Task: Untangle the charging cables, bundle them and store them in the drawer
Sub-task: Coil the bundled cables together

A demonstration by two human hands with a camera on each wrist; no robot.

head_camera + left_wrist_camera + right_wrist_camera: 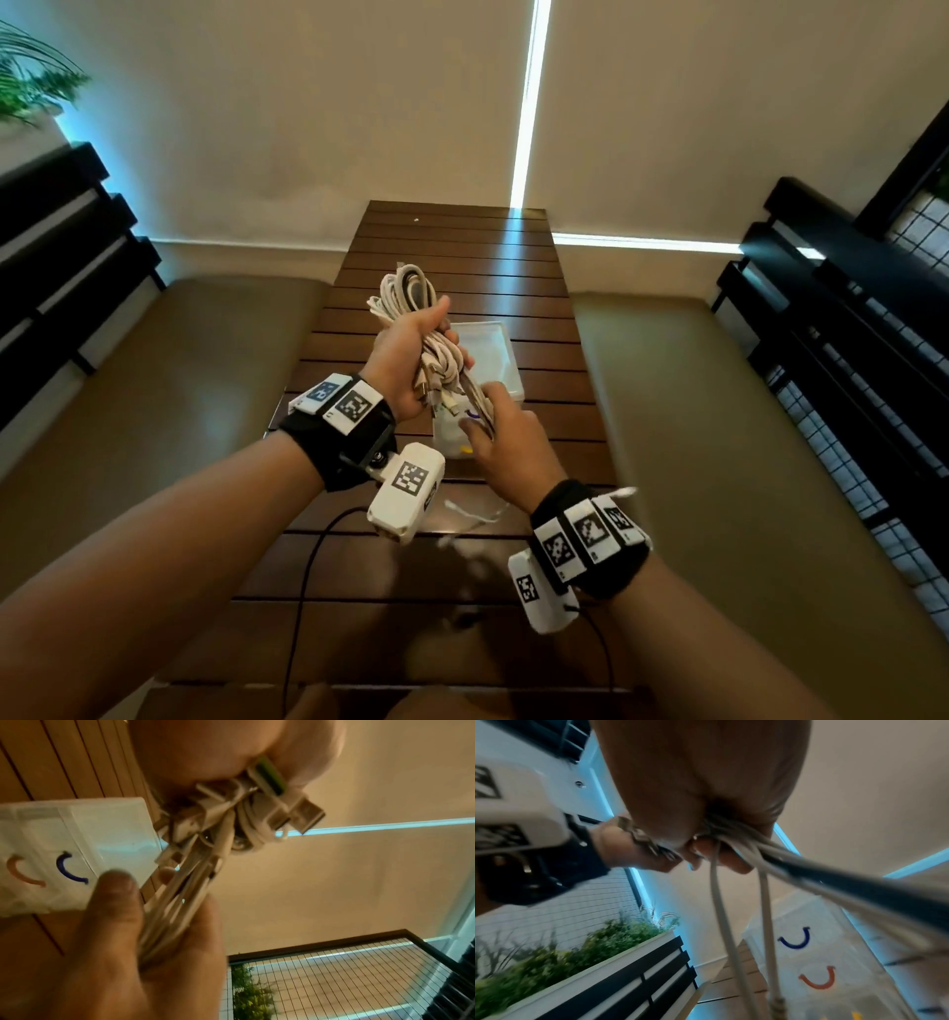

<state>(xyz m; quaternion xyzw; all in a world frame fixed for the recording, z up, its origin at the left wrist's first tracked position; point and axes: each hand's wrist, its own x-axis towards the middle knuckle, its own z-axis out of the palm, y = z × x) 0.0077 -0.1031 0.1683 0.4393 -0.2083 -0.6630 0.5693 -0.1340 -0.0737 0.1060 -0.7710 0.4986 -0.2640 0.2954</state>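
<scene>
Desk (513,288): dark brown slatted wood, running away from both hands, which are raised above its middle.

Drawer unit (493,354): small, translucent white plastic, standing on the desk directly below and just beyond the hands. In the left wrist view its front (77,850) shows a blue and a pale orange curved handle; the right wrist view shows the same blue and orange handles (808,959). Whether any drawer is pulled out cannot be told.

Cables (426,334): white, with at least one dark strand, gathered in one thick bundle held in the air between the two hands. Upper loops stick out above the left hand; several plugs hang out under it, seen close in the left wrist view (257,815).

Left hand (405,360): fist wrapped around the middle of the bundle, thumb pointing up along it.

Right hand (506,442): just below the left hand, fingers and thumb curled around the lower strands of the same bundle. In the right wrist view two loose strands (731,923) hang from this hand's grip.

Loose white cable (475,514): lies on the desk below the right wrist, apart from the bundle.
</scene>
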